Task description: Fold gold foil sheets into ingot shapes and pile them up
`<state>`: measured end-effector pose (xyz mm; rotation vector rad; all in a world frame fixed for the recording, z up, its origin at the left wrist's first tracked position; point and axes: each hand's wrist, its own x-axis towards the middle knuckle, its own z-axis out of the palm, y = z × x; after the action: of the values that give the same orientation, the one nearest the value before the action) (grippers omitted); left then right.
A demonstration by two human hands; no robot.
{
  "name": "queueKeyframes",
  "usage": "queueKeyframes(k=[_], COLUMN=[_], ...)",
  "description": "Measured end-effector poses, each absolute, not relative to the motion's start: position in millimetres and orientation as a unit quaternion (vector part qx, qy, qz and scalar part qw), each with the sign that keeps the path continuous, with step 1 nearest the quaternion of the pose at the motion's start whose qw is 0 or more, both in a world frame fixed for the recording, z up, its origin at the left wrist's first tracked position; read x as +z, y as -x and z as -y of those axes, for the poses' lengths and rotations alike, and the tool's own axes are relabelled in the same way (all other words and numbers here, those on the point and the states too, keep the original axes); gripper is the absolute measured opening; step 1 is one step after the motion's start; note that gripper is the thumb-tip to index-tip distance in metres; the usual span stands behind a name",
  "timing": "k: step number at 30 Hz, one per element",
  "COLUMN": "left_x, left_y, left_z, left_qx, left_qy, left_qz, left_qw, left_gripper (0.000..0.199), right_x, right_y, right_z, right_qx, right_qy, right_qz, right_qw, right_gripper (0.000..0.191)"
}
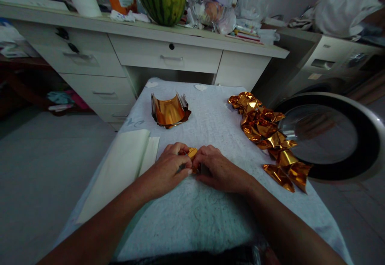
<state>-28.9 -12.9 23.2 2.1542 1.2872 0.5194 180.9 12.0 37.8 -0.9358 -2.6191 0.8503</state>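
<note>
Between the left hand [173, 164] and right hand [217, 166], a gold foil piece [192, 153] is pinched by both; to their right, folded foil shapes [261, 127] are piled.

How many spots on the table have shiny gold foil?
3: the curved foil stack beyond the left hand; the folded foil pile along the right; and the small foil piece between both hands. Pieces overlap, so some may be hidden.

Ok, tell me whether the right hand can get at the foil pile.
Probably yes: only cloth seems to lie between the right hand and the foil pile. It is busy with a foil piece, though, and may need to let go first.
</note>
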Motion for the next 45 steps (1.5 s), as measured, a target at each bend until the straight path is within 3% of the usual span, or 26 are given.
queueKeyframes(k=[8,15,38,45], left_x=[19.6,17.2,17.7,17.7], left_y=[23.7,22.2,18.1,18.3], left_z=[12.4,12.2,10.5,10.2], left_qx=[0.208,0.208,0.222,0.22], left_qy=[-0.799,-0.807,-0.787,-0.789], left_qz=[-0.499,-0.5,-0.516,-0.514], left_qw=[0.262,0.237,0.255,0.256], left_gripper=[0.013,0.014,0.016,0.015], right_x=[37.7,37.8,39.5,34.3], right_y=[-181.1,-175.8,-176.5,-174.6], right_z=[-11.4,-8.7,-10.6,-10.4], right_qx=[0.291,0.291,0.315,0.299], right_qy=[0.317,0.345,0.351,0.352], right_qz=[0.892,0.88,0.87,0.875], right_qw=[0.138,0.148,0.141,0.143], right_gripper=[0.022,0.003,0.019,0.009])
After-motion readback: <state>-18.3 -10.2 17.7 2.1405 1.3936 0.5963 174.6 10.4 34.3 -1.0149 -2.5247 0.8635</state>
